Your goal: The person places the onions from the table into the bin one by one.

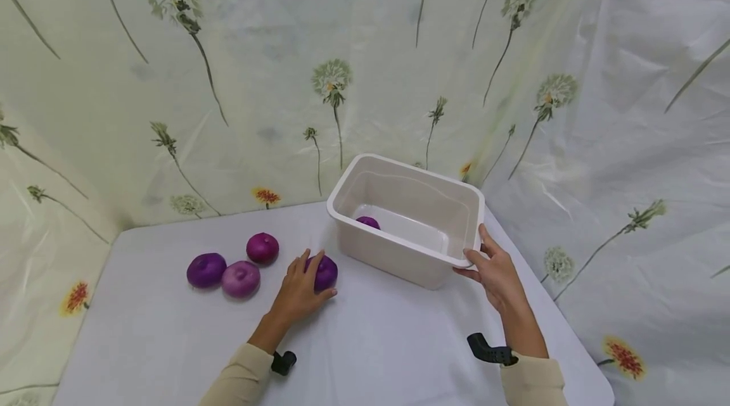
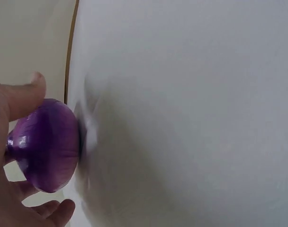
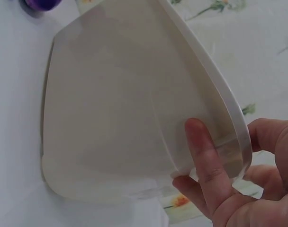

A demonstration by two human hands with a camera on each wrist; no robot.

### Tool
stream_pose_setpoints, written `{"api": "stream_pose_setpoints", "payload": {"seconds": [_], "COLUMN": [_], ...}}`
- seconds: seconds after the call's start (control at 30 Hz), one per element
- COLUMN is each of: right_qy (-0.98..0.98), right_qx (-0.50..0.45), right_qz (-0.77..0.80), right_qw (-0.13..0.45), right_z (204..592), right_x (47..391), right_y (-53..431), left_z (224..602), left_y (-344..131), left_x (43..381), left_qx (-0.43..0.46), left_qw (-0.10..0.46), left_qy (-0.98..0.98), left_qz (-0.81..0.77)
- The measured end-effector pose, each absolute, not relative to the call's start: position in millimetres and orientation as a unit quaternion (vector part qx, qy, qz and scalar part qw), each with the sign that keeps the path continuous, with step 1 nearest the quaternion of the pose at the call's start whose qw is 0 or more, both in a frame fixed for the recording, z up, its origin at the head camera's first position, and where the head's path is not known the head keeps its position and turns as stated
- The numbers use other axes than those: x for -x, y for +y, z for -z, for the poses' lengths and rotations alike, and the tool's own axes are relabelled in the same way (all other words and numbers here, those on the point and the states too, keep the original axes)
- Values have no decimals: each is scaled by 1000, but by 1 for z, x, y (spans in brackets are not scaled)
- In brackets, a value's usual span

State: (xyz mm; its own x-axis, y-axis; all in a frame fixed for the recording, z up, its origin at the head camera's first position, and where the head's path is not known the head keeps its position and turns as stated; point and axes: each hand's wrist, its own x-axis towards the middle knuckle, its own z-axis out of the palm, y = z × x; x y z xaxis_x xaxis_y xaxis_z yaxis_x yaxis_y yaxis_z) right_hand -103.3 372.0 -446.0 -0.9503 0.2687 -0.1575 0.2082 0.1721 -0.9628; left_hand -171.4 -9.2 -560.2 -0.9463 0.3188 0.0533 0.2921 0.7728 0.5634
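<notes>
My left hand (image 1: 299, 292) reaches over a dark purple onion (image 1: 326, 274), fingers and thumb curved around it. In the left wrist view the onion (image 2: 51, 146) sits at the table surface, its stem end toward the palm and the thumb along one side. My right hand (image 1: 499, 273) grips the near right corner of a white plastic bin (image 1: 393, 247) by its rim. In the right wrist view, fingers (image 3: 205, 161) lie against the bin's outer wall (image 3: 101, 104). Inside the bin, one purple onion (image 1: 368, 222) shows at the left end.
Left of my left hand lie three more onions: a dark purple one (image 1: 206, 270), a paler one (image 1: 241, 280) and a magenta one (image 1: 263, 248). The white table (image 1: 388, 349) meets a flower-printed sheet (image 1: 256, 108) behind the bin.
</notes>
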Motion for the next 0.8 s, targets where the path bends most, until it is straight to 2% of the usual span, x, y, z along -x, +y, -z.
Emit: {"api": "stream_pose_setpoints", "payload": {"seconds": [0.57,0.8], "right_qy": [-766,-768], "right_qx": [147,144], "right_qz": [-625,-624], "right_qw": [36,31], "right_z": [448,447], "right_x": [104,102], "right_y": [373,373], "left_z": [570,553], "left_y": [-3,-13], "left_x": [172,170], "left_qx": [-134,-100], "left_qw": [0,8], "left_qy": [923,916], "left_qz": [-362,-388]}}
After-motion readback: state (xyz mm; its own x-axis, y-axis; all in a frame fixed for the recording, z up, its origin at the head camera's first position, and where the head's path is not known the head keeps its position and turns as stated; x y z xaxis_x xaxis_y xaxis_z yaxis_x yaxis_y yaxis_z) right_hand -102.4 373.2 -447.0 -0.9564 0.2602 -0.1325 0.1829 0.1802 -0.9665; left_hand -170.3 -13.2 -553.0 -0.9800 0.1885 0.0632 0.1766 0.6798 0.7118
